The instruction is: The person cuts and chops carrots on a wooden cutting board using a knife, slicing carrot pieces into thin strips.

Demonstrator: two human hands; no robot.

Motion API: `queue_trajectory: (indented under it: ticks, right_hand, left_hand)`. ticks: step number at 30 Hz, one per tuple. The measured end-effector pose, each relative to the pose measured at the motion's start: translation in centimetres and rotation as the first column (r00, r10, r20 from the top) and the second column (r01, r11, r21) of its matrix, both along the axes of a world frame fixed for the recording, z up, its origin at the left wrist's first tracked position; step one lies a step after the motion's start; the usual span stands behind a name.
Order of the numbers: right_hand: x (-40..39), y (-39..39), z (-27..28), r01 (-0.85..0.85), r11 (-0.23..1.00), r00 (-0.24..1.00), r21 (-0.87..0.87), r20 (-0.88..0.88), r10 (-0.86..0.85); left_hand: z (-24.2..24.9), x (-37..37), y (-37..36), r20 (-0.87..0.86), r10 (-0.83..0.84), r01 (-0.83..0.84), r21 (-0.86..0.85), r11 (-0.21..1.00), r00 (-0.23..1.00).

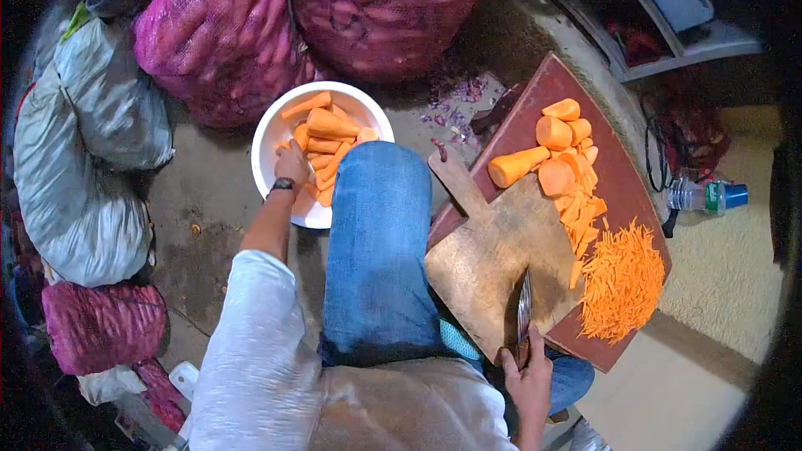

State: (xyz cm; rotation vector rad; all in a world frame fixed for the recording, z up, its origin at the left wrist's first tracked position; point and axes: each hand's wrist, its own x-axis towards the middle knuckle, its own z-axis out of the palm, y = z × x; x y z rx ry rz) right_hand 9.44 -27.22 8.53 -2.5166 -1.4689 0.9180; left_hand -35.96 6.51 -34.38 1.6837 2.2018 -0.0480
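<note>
My left hand [291, 162] reaches into a white basin [263, 138] of peeled carrots [332, 124]. Its fingers rest at the carrots on the left side, and whether they grip one is hard to make out. In my right hand [528, 374] is the handle of a knife [524, 311], its blade lying over the near part of a wooden cutting board [468, 263]. Beyond the board, on a red board [543, 92], are carrot pieces [554, 133], carrot slices [576, 213] and a heap of shredded carrot [622, 284].
Pink mesh sacks [376, 8] stand at the back. White sacks [100, 150] and a smaller pink sack [104, 326] are at the left. A plastic bottle [697, 196] lies at the right. Onion skins [455, 108] litter the floor. My knee [380, 234] is between basin and board.
</note>
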Motion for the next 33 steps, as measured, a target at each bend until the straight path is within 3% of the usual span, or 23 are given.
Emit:
queue_trajectory:
  ticks: [1,3,7,8,9,11,12,13,15,16,17,19,21,24,25,27,29,32,33]
  right_hand:
    - [-0.1,0.1,0.0,-0.005,1.0,1.0,-0.024,0.007,0.005]
    - [0.0,0.0,-0.3,-0.018,0.999,1.0,-0.033,0.025,0.019]
    - [0.8,-0.9,-1.2,-0.081,0.997,0.996,-0.01,0.022,0.081]
    - [0.8,-1.0,-1.1,-0.073,0.997,0.997,0.002,0.015,0.072]
    - [0.8,-0.8,-0.8,-0.067,0.998,0.998,-0.01,0.006,0.067]
    - [0.8,-0.9,-0.6,-0.056,0.998,0.998,-0.013,-0.01,0.056]
    - [0.8,-1.1,-0.6,-0.049,0.998,0.998,0.028,-0.023,0.05]
    - [0.9,-1.1,-0.7,-0.041,0.997,0.998,0.07,-0.038,0.044]
    - [0.8,-0.9,-0.6,-0.023,0.995,0.997,0.101,-0.065,0.03]
    - [0.8,-0.9,-0.6,-0.012,0.993,0.996,0.118,-0.082,0.022]
    - [0.8,-1.0,-0.6,-0.008,0.992,0.996,0.129,-0.092,0.02]
    - [0.9,-1.1,-0.7,-0.076,0.977,0.995,0.198,-0.055,0.089]
    - [1.2,-1.4,-1.1,-0.083,0.971,0.994,0.225,-0.056,0.098]
    - [1.4,-1.8,-1.5,-0.098,0.957,0.992,0.272,-0.05,0.115]
    - [1.4,-1.9,-1.6,-0.106,0.949,0.991,0.295,-0.044,0.124]
    - [1.3,-2.1,-1.9,-0.122,0.945,0.99,0.302,-0.024,0.136]
    - [1.3,-2.0,-1.9,-0.151,0.942,0.988,0.298,0.002,0.157]
    - [1.0,-1.9,-1.6,-0.089,0.966,0.992,0.243,-0.066,0.108]
    - [1.1,-1.9,-1.6,-0.076,0.964,0.992,0.257,-0.075,0.098]
  left_hand:
    - [0.1,-0.6,-0.1,-0.002,-0.008,0.008,0.011,1.0,1.0]
    - [0.8,-2.0,-0.5,0.109,-0.166,0.173,-0.059,0.983,0.98]
    - [6.8,-1.3,-0.9,0.091,-0.114,0.12,-0.064,0.991,0.989]
    - [4.8,-2.9,-1.4,0.072,-0.188,0.179,0.119,0.977,0.98]
    - [3.5,-4.3,-1.3,0.063,-0.197,0.187,0.128,0.974,0.978]
    - [2.8,-6.0,-1.2,0.271,-0.016,-0.019,0.127,0.992,0.963]
    - [6.7,-4.8,-1.7,0.498,0.163,-0.192,0.007,0.981,0.852]
    - [9.6,-4.2,-2.1,0.491,0.152,-0.187,0.021,0.982,0.858]
    - [14.7,-3.2,-3.2,0.727,0.335,-0.314,-0.171,0.934,0.599]
    - [17.5,-2.3,-4.0,0.783,0.347,-0.348,-0.179,0.92,0.516]
    - [19.3,-1.8,-4.4,0.782,0.337,-0.347,-0.165,0.923,0.525]
    - [22.0,-1.4,-4.9,0.896,0.308,-0.324,-0.203,0.924,0.319]
    - [23.2,-1.1,-4.6,0.889,0.274,-0.302,-0.164,0.939,0.368]
    - [21.8,-0.7,-4.2,0.863,0.222,-0.319,-0.076,0.945,0.453]
    - [20.6,-0.6,-4.0,0.88,0.216,-0.313,-0.081,0.946,0.423]
    - [18.7,-0.2,-4.2,0.847,0.121,-0.191,-0.023,0.981,0.518]
    - [17.6,-0.1,-5.0,0.843,0.241,-0.18,-0.174,0.968,0.48]
    - [13.3,-1.6,-5.3,0.835,0.316,-0.273,-0.209,0.939,0.45]
    - [10.3,-3.0,-5.1,0.804,0.319,-0.295,-0.188,0.937,0.502]
